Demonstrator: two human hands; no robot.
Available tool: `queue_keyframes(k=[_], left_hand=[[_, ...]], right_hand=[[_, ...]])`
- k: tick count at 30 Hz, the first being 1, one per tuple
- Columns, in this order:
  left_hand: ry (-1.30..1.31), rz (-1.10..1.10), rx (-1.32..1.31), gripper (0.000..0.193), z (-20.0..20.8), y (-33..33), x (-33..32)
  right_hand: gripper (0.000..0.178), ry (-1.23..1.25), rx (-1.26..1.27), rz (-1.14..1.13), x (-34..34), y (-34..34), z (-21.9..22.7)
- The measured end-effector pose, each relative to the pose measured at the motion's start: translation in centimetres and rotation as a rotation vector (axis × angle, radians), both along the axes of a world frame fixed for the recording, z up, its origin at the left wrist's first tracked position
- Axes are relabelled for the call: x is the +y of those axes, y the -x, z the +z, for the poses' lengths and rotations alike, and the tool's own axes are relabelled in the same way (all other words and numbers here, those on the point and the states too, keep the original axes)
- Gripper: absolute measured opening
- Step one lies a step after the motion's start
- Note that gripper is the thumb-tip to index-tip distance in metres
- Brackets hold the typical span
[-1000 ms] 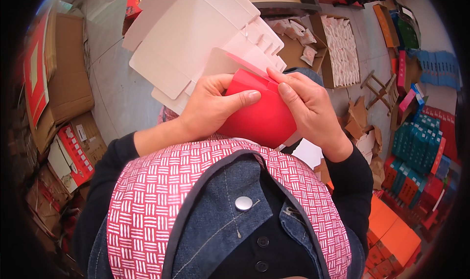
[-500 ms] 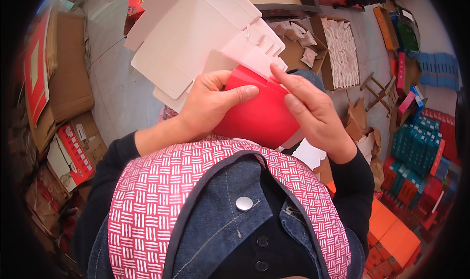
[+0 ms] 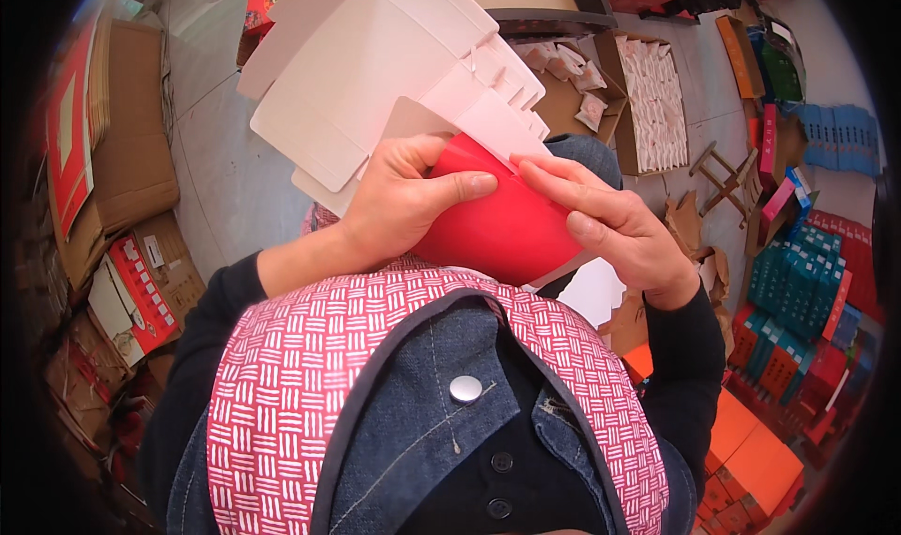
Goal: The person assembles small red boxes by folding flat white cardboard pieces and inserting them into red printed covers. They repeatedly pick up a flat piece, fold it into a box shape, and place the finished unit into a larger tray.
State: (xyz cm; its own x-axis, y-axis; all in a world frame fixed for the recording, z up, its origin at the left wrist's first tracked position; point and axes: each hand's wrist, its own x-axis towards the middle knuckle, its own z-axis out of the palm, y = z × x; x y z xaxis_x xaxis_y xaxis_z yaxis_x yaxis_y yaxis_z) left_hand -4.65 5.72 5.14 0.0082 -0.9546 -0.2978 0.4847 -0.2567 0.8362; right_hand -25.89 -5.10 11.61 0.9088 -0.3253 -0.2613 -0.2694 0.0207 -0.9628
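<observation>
A partly folded cardboard box blank, red outside [image 3: 497, 230] and pale inside [image 3: 361, 84], is held in front of my apron. My left hand [image 3: 404, 188] is closed on the red part, thumb lying across its face and the other fingers hidden behind. My right hand [image 3: 624, 225] is closed on the right side, with its fingertips pressed together along the upper fold of the red panel. Notched white flaps [image 3: 493, 94] stick out above that fold. The blank's large pale panels spread out to the upper left.
Beyond the blank stand cartons of small white packets [image 3: 652, 103]. Flattened brown cardboard [image 3: 136, 122] is stacked at the left. Stacked teal boxes [image 3: 802, 272] and orange boxes [image 3: 755, 446] stand at the right, near a small wooden stool [image 3: 723, 183].
My right hand has shifted down and to the right, and its fingertips have come down onto the fold. The blank has moved slightly; my left hand keeps its hold.
</observation>
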Motion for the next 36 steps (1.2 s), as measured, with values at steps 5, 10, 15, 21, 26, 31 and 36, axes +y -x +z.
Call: queue_keyframes(k=[5,10,15,21,26,31,36], left_hand=[[0.002,-0.01,0.005,0.019,-0.3,0.0,0.1],[0.018,-0.035,0.033,0.021,-0.4,-0.1,0.3],[0.002,-0.094,-0.075,0.021,0.1,-0.6,-0.4],[0.7,0.667,-1.109,0.053,1.2,-4.8,-4.0],[0.363,0.388,-0.065,0.064,0.3,-1.0,-2.9],[0.296,0.032,-0.327,0.049,-1.7,-2.9,-2.6],[0.26,-0.048,-0.39,0.039,-3.1,-3.3,-3.7]], right_hand=[[0.043,0.084,-0.011,0.047,0.2,0.1,-0.3],[0.045,0.131,0.058,0.044,0.7,0.0,0.0],[0.05,0.314,0.098,-0.024,1.4,-0.6,0.2],[0.055,0.061,-0.221,-0.646,0.9,-1.3,-1.6],[0.057,-0.087,-0.301,-0.743,4.9,-2.9,-6.4],[0.048,-0.176,-0.304,-0.828,2.6,-2.0,-6.5],[0.032,0.154,-0.093,-0.742,1.5,-0.8,-7.0]])
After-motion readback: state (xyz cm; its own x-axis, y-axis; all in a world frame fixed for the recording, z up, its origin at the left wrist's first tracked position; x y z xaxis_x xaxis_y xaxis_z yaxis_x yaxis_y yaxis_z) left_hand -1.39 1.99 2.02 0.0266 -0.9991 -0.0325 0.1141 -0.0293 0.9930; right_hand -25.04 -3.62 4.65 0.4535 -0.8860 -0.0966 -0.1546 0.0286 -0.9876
